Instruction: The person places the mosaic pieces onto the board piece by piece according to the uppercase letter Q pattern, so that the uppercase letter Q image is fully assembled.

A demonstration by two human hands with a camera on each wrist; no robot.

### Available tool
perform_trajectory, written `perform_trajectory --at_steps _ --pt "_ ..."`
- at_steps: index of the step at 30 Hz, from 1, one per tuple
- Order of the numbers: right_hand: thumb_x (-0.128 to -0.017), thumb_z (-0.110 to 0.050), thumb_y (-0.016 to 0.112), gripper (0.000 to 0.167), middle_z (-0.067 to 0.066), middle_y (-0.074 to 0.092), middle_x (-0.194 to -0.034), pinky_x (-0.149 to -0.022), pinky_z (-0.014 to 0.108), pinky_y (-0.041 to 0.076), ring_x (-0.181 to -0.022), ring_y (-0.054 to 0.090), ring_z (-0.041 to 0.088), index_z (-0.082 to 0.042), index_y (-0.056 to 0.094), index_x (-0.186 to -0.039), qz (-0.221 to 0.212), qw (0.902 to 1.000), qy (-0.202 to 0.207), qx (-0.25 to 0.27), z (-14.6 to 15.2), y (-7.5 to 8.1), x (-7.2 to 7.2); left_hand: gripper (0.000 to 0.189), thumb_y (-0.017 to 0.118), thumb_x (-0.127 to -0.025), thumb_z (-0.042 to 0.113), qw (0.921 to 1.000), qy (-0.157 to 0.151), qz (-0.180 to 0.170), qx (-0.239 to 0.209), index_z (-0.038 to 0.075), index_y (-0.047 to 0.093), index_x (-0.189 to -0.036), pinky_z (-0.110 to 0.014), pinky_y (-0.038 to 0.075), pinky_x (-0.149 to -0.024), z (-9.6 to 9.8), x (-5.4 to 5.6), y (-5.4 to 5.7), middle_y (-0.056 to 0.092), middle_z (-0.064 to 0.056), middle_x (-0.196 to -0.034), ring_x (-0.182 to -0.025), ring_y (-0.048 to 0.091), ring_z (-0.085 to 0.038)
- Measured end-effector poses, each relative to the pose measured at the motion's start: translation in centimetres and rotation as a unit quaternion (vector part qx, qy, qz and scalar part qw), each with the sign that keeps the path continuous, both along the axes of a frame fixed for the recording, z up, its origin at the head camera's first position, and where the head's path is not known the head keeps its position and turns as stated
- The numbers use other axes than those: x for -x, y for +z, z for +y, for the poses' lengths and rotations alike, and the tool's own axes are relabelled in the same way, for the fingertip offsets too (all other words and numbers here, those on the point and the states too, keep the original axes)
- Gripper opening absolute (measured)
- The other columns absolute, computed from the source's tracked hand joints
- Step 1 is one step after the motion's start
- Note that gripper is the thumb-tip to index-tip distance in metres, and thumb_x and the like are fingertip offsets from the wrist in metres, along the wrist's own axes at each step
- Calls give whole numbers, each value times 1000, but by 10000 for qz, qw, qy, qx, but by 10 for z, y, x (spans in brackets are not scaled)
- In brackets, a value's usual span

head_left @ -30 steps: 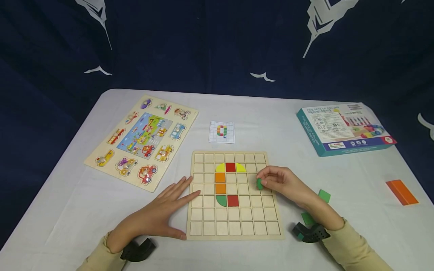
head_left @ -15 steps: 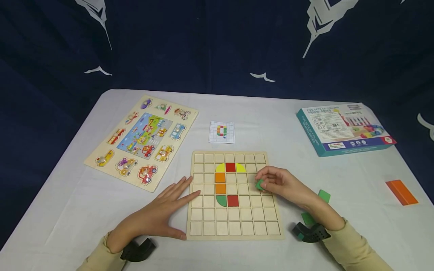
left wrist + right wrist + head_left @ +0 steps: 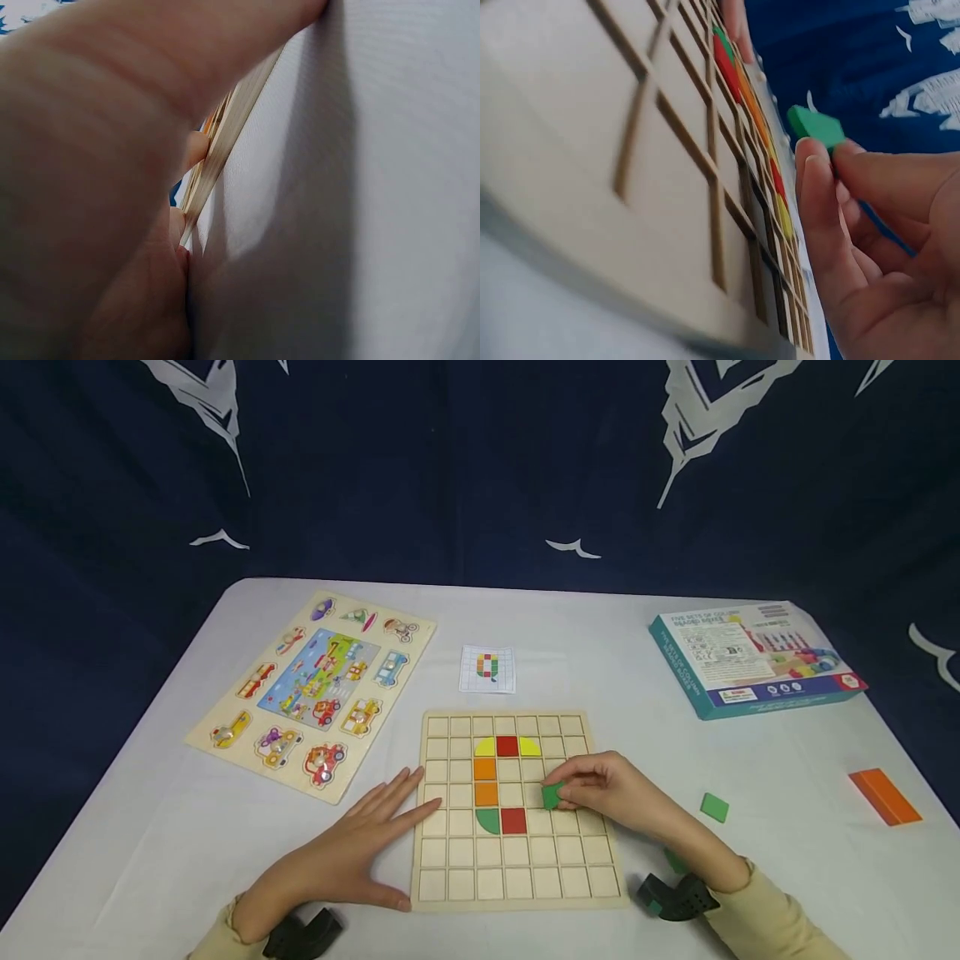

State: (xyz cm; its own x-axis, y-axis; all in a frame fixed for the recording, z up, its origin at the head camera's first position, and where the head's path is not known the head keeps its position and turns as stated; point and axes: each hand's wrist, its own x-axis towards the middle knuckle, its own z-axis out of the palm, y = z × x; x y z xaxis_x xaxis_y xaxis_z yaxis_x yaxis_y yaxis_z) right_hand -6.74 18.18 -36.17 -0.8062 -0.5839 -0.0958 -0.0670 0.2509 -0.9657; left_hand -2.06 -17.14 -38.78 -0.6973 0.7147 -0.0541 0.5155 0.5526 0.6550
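Observation:
My right hand point(image 3: 607, 789) pinches a small green tile point(image 3: 551, 796) between thumb and fingertips. It holds the tile above the right part of a wooden grid board point(image 3: 491, 883); in the right wrist view the green tile point(image 3: 817, 127) is raised clear of the board. My left hand point(image 3: 345, 852) lies with fingers spread, fingertips and thumb at the board's left edge. Set in the grid are two yellow quarter-rounds, one being the left yellow tile point(image 3: 485, 747), two red squares, two orange squares and a green quarter-round point(image 3: 488, 821). The left wrist view shows mostly the hand and the board's edge point(image 3: 232, 127).
A pattern card point(image 3: 487, 669) lies behind the board. At left is a vehicle puzzle board point(image 3: 360, 643), at back right a teal-sided box point(image 3: 757, 652). Right of the board lie a green tile point(image 3: 715, 807), another partly under the forearm, and orange pieces point(image 3: 885, 796).
My right hand has moved left over the grid, and the green tile in it has turned from edge-on to show its face. The left hand stays put. The head view has tilted up slightly.

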Motion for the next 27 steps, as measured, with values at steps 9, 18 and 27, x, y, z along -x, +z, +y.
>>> perform_trajectory --at_steps 9,18,27 --pt "-80 3 70 9 8 64 -75 -62 32 55 -68 66 22 3 66 -88 -4 9988 -415 -262 -16 -2 -17 107 79 -62 56 10000 -2 -7 10 23 26 -149 -45 2 -109 -1 -1 -1 -3 -4 -156 -140 -4 -23" --pt "-79 -2 72 9 5 65 -72 -59 29 54 -64 66 18 1 67 -85 198 9970 -561 -505 -17 -5 -20 108 80 -62 53 9999 -44 77 70 23 25 -149 -48 3 -109 -1 1 -1 -4 -4 -156 -140 -5 -23" --pt "-79 -4 73 8 1 63 -68 -55 27 53 -58 63 15 -2 66 -82 443 9938 -585 -839 -18 -7 -22 109 81 -61 52 9999 -61 83 103 22 25 -150 -48 3 -109 -1 2 -1 -5 -4 -156 -140 -4 -24"
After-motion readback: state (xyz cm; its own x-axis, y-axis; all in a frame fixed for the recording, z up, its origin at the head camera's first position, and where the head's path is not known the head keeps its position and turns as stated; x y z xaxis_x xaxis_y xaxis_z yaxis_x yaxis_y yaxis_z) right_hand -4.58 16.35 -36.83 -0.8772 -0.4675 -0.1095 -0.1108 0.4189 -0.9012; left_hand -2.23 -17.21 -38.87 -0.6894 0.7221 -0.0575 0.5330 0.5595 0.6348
